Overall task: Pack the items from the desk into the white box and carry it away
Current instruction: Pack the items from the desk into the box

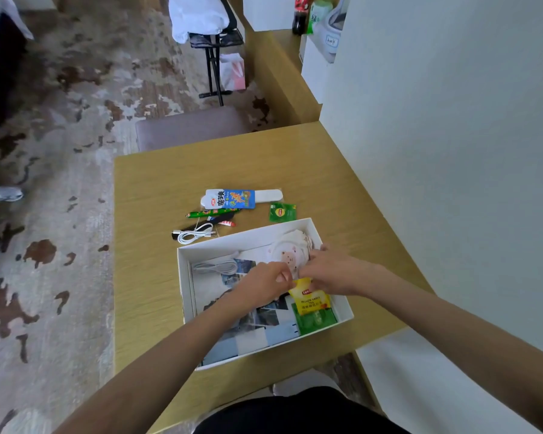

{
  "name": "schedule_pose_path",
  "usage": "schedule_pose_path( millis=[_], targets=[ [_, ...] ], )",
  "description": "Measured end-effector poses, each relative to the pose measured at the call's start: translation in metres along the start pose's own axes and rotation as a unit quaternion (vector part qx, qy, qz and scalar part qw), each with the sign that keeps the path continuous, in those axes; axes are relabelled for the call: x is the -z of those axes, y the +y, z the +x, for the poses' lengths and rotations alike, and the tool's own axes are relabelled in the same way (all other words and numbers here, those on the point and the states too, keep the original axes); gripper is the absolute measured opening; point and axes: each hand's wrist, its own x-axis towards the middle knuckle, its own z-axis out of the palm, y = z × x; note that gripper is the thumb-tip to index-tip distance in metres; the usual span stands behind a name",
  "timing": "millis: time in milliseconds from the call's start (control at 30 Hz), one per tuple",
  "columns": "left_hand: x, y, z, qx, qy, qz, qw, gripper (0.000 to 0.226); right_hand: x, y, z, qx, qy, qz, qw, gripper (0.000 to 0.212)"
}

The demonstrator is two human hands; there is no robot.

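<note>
The white box [182, 277] lies open on the wooden desk [157, 189]. Inside it are a white cable [215, 266], photo sheets, a pink pig-print cloth [287, 255] and a green tea packet [315, 321]. My left hand [261, 285] and my right hand [333, 272] meet over the box and both pinch the top of a yellow tea packet [311, 300]. On the desk beyond the box lie a white snack pouch [229, 198], a green tea bag [282, 212], a green pen [212, 212], a black comb [201, 227] and a coiled white charging cable [195, 234].
A grey stool [188, 126] stands at the desk's far edge. A white wall [452, 136] borders the desk on the right. Patterned carpet [60, 214] covers the floor to the left, with shoes [0, 194] on it. A black folding stand [215, 67] is further back.
</note>
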Motion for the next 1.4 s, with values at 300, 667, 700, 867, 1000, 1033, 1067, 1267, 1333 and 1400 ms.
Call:
schedule_pose_path(
  millis=[300, 667, 700, 867, 1000, 1033, 1067, 1267, 1333, 1400],
  targets=[
    [-0.014, -0.001, 0.002, -0.034, -0.074, 0.203, 0.976, 0.020, -0.025, -0.004, 0.005, 0.055, 0.016, -0.164, 0.985, 0.039],
    [0.062, 0.006, 0.015, -0.093, 0.181, 0.099, 0.974, 0.017, 0.034, 0.059, 0.008, -0.030, 0.313, 0.155, 0.937, 0.021],
    [0.070, 0.006, 0.018, -0.099, 0.208, 0.077, 0.970, 0.016, 0.036, 0.064, 0.013, -0.043, 0.319, 0.178, 0.930, 0.019],
    [0.098, -0.009, 0.056, -0.028, 0.232, 0.006, 0.972, 0.017, 0.036, 0.087, 0.053, -0.115, 0.281, 0.335, 0.892, 0.019],
    [0.103, -0.031, 0.094, 0.021, 0.138, 0.042, 0.989, 0.021, 0.022, 0.105, 0.093, -0.124, 0.200, 0.371, 0.898, 0.020],
    [0.103, -0.036, 0.104, 0.025, 0.107, 0.076, 0.991, 0.023, 0.016, 0.109, 0.100, -0.122, 0.174, 0.371, 0.904, 0.020],
    [0.103, -0.041, 0.113, 0.025, 0.074, 0.114, 0.990, 0.024, 0.010, 0.111, 0.108, -0.122, 0.147, 0.373, 0.908, 0.019],
    [0.109, -0.095, 0.145, 0.085, -0.015, 0.278, 0.957, 0.030, -0.014, 0.116, 0.148, -0.140, 0.052, 0.296, 0.943, 0.019],
    [0.109, -0.110, 0.149, 0.094, -0.019, 0.318, 0.943, 0.028, -0.018, 0.118, 0.154, -0.133, 0.065, 0.274, 0.950, 0.019],
    [0.109, -0.117, 0.152, 0.078, -0.027, 0.350, 0.933, 0.026, -0.019, 0.122, 0.159, -0.131, 0.073, 0.264, 0.953, 0.017]
  ],
)
